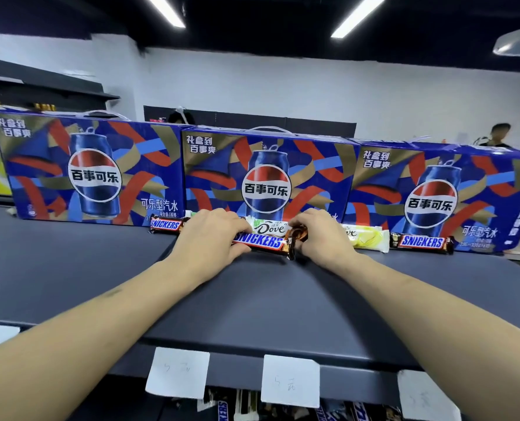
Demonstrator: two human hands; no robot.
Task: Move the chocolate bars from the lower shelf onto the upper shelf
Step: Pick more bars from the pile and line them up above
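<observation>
On the dark upper shelf (pixel 252 299) both my hands meet at a Snickers bar (pixel 260 241) lying in front of the middle Pepsi box. My left hand (pixel 210 238) grips its left end, thumb under and fingers over. My right hand (pixel 319 235) pinches the bar's brown right end. Just behind it lies a white Dove bar (pixel 269 228). Another Snickers bar (pixel 165 224) lies to the left, a pale yellow Dove bar (pixel 366 238) and a third Snickers bar (pixel 421 242) to the right. Several more bars (pixel 283 411) show on the lower shelf at the bottom edge.
Three large blue Pepsi gift boxes (pixel 94 168) stand in a row along the back of the upper shelf. White price tags (pixel 290 379) hang from its front edge. People stand in the background behind the boxes (pixel 500 135).
</observation>
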